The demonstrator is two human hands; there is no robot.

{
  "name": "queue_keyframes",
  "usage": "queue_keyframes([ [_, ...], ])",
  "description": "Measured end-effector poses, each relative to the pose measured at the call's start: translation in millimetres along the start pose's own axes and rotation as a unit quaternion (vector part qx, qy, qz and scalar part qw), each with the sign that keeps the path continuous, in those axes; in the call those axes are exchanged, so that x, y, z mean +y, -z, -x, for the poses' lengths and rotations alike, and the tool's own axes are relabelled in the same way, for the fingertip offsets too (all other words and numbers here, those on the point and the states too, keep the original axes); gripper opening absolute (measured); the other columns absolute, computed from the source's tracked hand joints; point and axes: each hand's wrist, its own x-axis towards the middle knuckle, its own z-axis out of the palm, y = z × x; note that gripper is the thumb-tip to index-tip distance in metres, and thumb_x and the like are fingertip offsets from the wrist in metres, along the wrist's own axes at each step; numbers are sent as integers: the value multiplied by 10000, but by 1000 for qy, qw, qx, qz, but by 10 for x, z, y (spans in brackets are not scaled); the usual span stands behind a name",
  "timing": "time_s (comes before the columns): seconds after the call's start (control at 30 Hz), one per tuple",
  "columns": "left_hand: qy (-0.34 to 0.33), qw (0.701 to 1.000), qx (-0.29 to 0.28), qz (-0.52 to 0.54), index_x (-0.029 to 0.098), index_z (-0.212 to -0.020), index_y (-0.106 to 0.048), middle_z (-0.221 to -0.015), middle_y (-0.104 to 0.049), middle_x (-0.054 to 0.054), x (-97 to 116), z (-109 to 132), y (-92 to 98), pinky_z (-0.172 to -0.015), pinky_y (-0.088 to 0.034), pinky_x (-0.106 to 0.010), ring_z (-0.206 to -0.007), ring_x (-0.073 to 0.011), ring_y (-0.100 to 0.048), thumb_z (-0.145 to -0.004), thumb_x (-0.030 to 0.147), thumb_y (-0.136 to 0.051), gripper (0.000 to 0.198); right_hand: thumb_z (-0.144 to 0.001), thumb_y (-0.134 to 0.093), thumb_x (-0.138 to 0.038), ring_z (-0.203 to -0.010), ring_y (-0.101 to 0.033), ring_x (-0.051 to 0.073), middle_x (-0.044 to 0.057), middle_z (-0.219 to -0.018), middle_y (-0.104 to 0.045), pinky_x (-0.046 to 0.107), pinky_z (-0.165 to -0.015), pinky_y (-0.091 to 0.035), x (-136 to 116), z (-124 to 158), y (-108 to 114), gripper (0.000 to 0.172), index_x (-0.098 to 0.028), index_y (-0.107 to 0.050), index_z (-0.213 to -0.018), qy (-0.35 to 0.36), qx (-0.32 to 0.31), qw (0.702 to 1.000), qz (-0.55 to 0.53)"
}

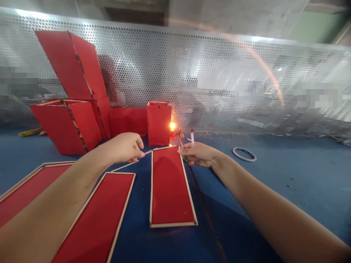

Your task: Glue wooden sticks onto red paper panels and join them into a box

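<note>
A red panel (170, 186) edged with pale wooden strips lies in front of me on the blue table. Beside its top left corner, my left hand (128, 148) pinches a thin wooden strip (148, 152). The fingers of my right hand (197, 153) are closed at the top right corner of this panel, with the thumb on its edge. Something small and green (185, 160) shows under those fingers; its kind is unclear. To the left lie a second framed red panel (109, 204) and, partly behind my left forearm, a third one (35, 186).
A small flame (172, 126) burns just beyond the panel. Behind stand tall red boxes (71, 69) and a smaller red box (159, 124). A tape roll (244, 154) lies at right. A perforated metal screen (219, 73) closes off the back.
</note>
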Motion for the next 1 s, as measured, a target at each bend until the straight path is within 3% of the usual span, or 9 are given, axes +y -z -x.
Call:
queue_keyframes([
  [0.1, 27, 996, -71, -49, 219, -812, -708, -519, -694, 0, -95, -39, 13, -496, -451, -252, -538, -256, -702, -609, 173, -754, 213, -781, -820, -297, -407, -195, 48, -127, -422, -283, 174, -394, -353, 13, -8, 20, 354, -211, -511, -632, 1, 3, 1000, 1],
  [0.2, 37, 988, -110, -101, 203, -682, -738, -454, -652, 5, -170, -99, -30, -516, -431, -271, -474, -237, -655, -567, 158, -732, 124, -787, -805, -292, -412, -187, 49, -128, -426, -285, 184, -399, -347, 13, 0, 24, 337, -209, -512, -643, 1, 5, 1000, 5],
  [0.27, 30, 986, -108, -124, 201, -526, -692, -427, -625, 2, -195, -132, -53, -535, -423, -282, -457, -219, -624, -569, 151, -711, 68, -791, -798, -289, -413, -191, 49, -125, -430, -288, 194, -404, -346, 7, 13, 22, 332, -208, -513, -640, 4, 5, 1000, 5],
  [0.37, -4, 990, -71, -119, 211, -526, -691, -509, -674, -9, -188, -168, -42, -599, -437, -293, -577, -235, -669, -643, 210, -704, 118, -798, -791, -277, -414, -203, 52, -115, -437, -310, 207, -399, -340, 3, 23, 22, 310, -205, -533, -641, 10, 8, 1000, 4],
  [0.53, -44, 996, 74, -40, 199, -781, -724, -856, -774, -73, -140, -221, 20, -783, -472, -342, -915, -288, -701, -824, 323, -658, 147, -795, -798, -259, -409, -175, 48, -124, -424, -282, 197, -394, -342, 36, -19, 33, 318, -204, -536, -623, -1, 4, 1000, -1],
  [0.6, -47, 994, 100, 22, 189, -902, -715, -983, -773, -92, -124, -233, 1, -824, -492, -339, -974, -269, -697, -891, 340, -629, 175, -797, -795, -254, -407, -170, 44, -124, -432, -292, 190, -396, -338, 52, -39, 34, 310, -199, -544, -625, -8, -2, 1000, -4],
  [0.73, -52, 984, 71, 158, 157, -1019, -663, -1153, -725, -101, -82, -211, -104, -872, -537, -328, -1019, -202, -685, -1012, 298, -534, 191, -792, -800, -248, -403, -180, 36, -123, -436, -319, 179, -405, -341, 65, -53, 32, 322, -196, -535, -616, -13, -4, 1000, -10],
  [0.9, -8, 967, 7, 254, 158, -1145, -652, -1127, -689, -73, -60, -168, -168, -821, -592, -416, -940, -217, -691, -994, 341, -633, 239, -792, -799, -260, -401, -199, 39, -125, -409, -311, 167, -399, -335, 70, -60, 47, 331, -196, -533, -606, -10, 13, 1000, -17],
  [1.0, 6, 957, 6, 289, 148, -1051, -664, -1039, -703, -57, -42, -160, -160, -824, -586, -387, -911, -198, -692, -997, 284, -627, 152, -789, -797, -256, -406, -228, 40, -106, -430, -380, 168, -398, -343, 67, -60, 56, 289, -188, -567, -628, -10, 19, 1000, -18],
])
